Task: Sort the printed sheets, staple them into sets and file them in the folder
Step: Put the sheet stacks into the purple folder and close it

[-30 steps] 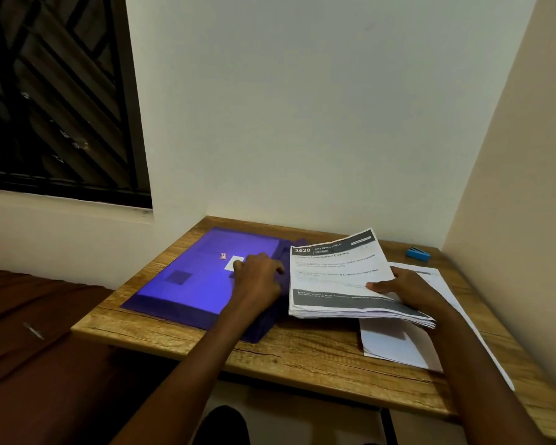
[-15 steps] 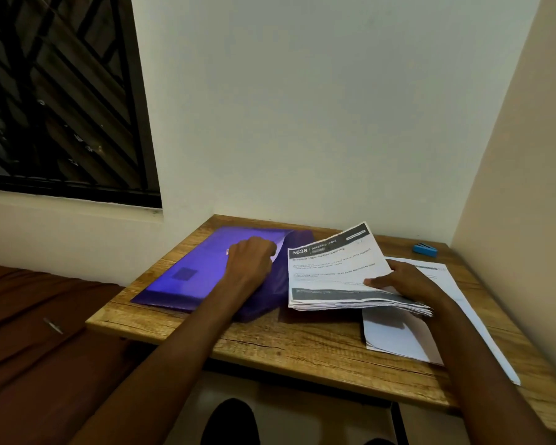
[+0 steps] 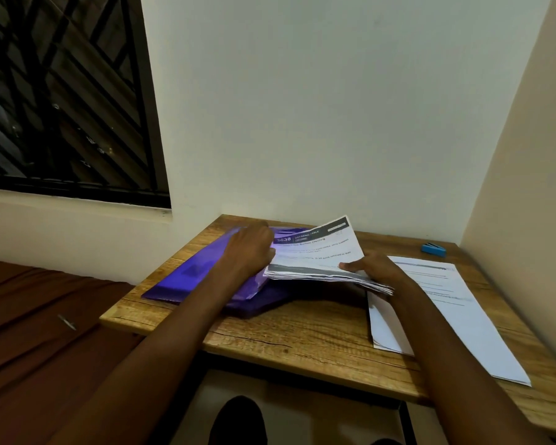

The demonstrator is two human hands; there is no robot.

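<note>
L hand (image 3: 249, 248) grips flap of purple folder (image 3: 187, 274), lifting it off wooden surface (image 3: 302, 335). R hand (image 3: 374, 269) pinches stack of printed sheets (image 3: 318, 261), its edge over folder. Loose sheets (image 3: 446, 316) lie right; blue stapler (image 3: 433, 249) at back corner.

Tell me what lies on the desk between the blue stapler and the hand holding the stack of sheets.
In the head view, loose printed sheets lie flat on the desk between the blue stapler and the right hand gripping the stack; nearer the stapler, bare wood.
</note>
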